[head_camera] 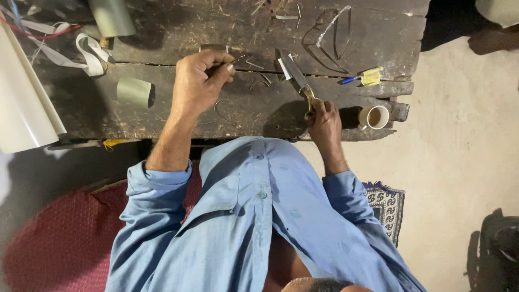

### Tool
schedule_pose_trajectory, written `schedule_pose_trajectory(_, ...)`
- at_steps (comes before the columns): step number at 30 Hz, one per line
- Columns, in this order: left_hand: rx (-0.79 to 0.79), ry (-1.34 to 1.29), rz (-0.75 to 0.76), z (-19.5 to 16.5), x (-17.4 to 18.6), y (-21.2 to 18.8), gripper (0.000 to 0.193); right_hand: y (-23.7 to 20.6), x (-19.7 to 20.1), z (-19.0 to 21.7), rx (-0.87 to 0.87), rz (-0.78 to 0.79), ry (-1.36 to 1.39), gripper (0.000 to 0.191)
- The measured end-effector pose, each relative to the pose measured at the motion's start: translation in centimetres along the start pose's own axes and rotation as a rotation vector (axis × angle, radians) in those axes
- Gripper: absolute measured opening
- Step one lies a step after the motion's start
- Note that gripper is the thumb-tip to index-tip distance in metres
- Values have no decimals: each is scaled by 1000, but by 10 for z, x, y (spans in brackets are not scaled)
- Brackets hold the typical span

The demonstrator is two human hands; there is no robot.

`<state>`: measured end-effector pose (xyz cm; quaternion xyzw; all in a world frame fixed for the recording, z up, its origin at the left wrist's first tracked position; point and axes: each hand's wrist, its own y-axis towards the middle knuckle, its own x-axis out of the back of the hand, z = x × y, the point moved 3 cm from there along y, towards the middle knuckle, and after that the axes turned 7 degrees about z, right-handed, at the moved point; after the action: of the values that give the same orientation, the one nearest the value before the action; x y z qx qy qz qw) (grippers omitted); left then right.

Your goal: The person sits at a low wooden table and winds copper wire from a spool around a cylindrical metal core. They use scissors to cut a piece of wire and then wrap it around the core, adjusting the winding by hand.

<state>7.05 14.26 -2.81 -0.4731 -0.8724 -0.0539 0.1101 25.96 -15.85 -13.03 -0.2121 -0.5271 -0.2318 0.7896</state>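
Note:
My left hand point(201, 80) is closed on a thin dark strip point(241, 57) and holds it just above the worn wooden workbench point(216, 116). My right hand point(324, 120) grips the brass-coloured handles of large shears point(296, 77). Their blades point up and to the left across the bench, towards the strip. Thin curled metal offcuts point(258, 81) lie on the wood between the two hands.
A small cup point(374, 117) stands at the bench's right edge. A blue pen and a yellow piece point(363, 78) lie above it. Rolled pale sheets point(134, 91) and a large white sheet point(19, 97) sit at left. A patterned mat point(386, 205) lies on the floor.

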Motion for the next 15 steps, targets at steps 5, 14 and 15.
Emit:
schedule_pose_trajectory(5, 21, -50, 15, -6, -4, 7, 10, 10, 1, -11, 39, -19, -110, 45)
schedule_pose_trajectory(14, 36, -41, -22, -9, -12, 22, 9, 18, -3, -30, -79, 166, 284, 44)
schedule_pose_trajectory(15, 48, -37, -27, -8, -12, 23, 10, 17, -6, -32, -125, 253, 260, 47)
